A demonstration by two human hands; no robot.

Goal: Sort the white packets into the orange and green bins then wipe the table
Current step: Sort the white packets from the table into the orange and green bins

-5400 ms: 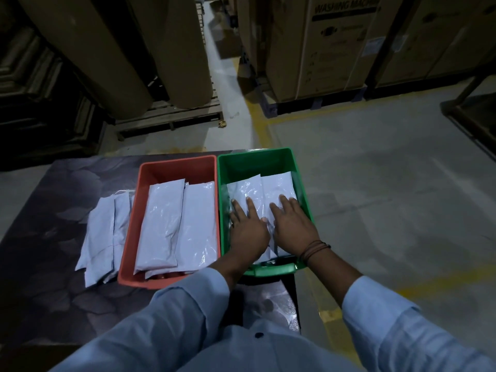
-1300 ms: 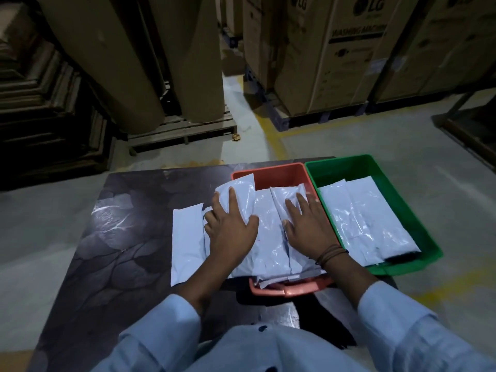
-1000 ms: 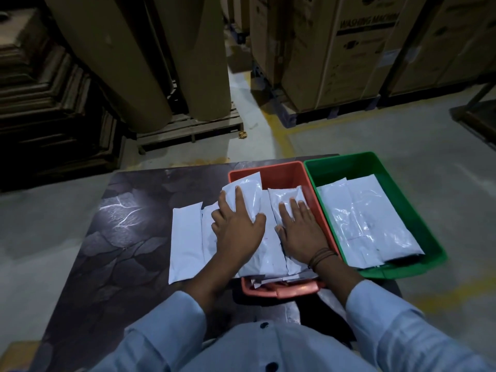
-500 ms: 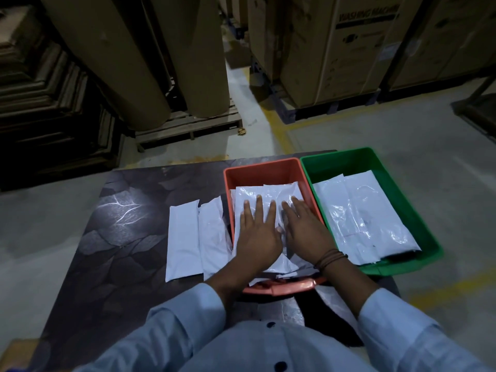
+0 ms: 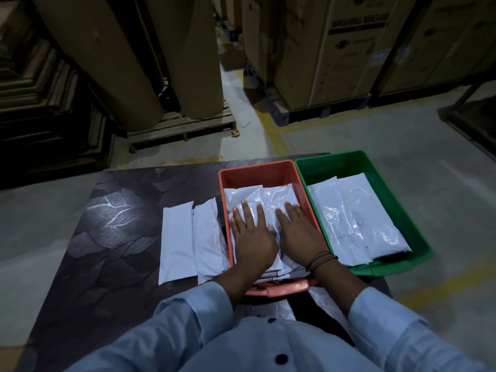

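Here, left hand (image 5: 253, 242) and right hand (image 5: 302, 237) press glossy crinkled packets (image 5: 271, 196).

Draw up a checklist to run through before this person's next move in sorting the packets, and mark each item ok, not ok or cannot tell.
1. Hands free: left hand and right hand lie flat on the orange-bin packets, gripping nothing: ok.
2. Table ready for wiping: two loose packets lie on it beside the orange bin: not ok.
3. Room in the green bin: the green-bin packets lie flat, far end bare: ok.
4. Orange-bin packets inside the front rim: hidden by the wrists: cannot tell.
5. Wiping cloth at hand: none in view: cannot tell.
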